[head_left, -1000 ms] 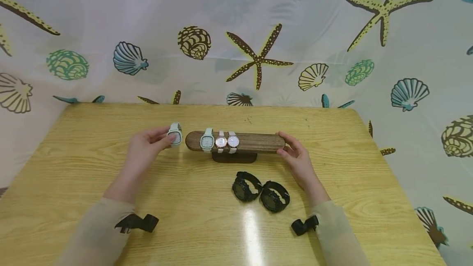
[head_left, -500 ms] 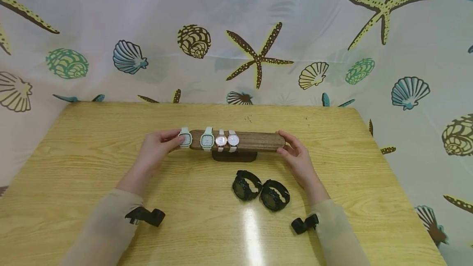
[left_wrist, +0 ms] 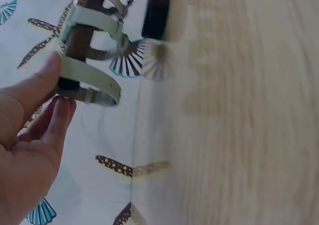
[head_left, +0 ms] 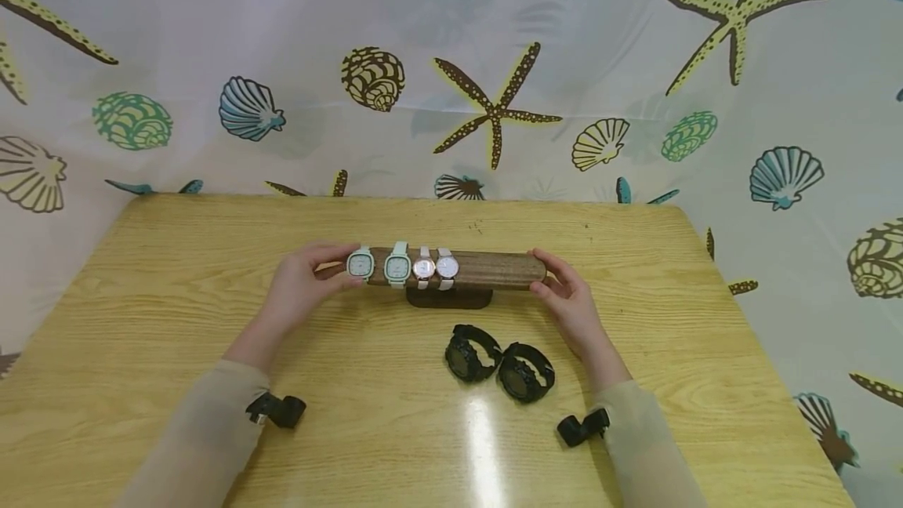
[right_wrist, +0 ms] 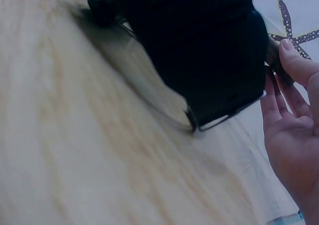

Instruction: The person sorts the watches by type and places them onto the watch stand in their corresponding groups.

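A dark wooden watch stand (head_left: pixel 494 271) with a rounded bar stands mid-table. My left hand (head_left: pixel 299 281) holds a pale green square watch (head_left: pixel 360 264) at the bar's left end. In the left wrist view its thumb lies by the strap (left_wrist: pixel 89 74) of that watch and the other fingers are below. A second pale green watch (head_left: pixel 397 267) sits beside it on the bar, then a rose-gold watch (head_left: pixel 423 268) and a white-faced watch (head_left: pixel 447 267). My right hand (head_left: pixel 573 306) grips the bar's right end between thumb and fingers.
Two black watches (head_left: pixel 471 355) lie touching on the wooden table (head_left: pixel 353 422) in front of the stand. One black watch (right_wrist: pixel 199 40) looms large in the right wrist view. Behind the table hangs a shell-print cloth (head_left: pixel 296 38).
My left hand has moved right, bringing the pale green watch from beside the stand onto the bar's left end. Its thumb has shifted off the watch face. The right hand keeps its place.
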A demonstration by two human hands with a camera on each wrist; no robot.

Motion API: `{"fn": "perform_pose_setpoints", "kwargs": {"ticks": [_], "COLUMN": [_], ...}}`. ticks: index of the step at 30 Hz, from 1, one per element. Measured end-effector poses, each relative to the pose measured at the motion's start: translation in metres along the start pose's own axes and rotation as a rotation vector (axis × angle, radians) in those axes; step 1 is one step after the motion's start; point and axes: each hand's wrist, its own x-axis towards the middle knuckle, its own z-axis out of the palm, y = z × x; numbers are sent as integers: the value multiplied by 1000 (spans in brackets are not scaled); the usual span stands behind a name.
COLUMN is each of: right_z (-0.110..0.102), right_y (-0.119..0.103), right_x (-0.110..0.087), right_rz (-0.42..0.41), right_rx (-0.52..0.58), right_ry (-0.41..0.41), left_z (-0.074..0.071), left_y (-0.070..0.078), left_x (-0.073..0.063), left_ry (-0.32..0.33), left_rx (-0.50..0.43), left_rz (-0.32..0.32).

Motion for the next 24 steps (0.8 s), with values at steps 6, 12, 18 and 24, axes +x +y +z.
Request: {"fn": "perform_pose_setpoints", "kwargs": {"ticks": [6,12,18,24], "right_z": [0,1,1,1], "right_y": [-1,-2,-2,-2], "right_x": [0,-1,-1,-1], "right_rz": [0,3,7,2], "right_rx": [-11,-10,-8,-1], "right_ry": [-4,2,4,0], "left_z": [-2,2,7,12], "left_y": [-11,-19,-22,-21], "left_x": [5,10,11,8], "left_ry": [-56,-114,-98,-60], "left_rx": [-16,-135,-180,-171], "left_rz": [73,108,114,105]}}
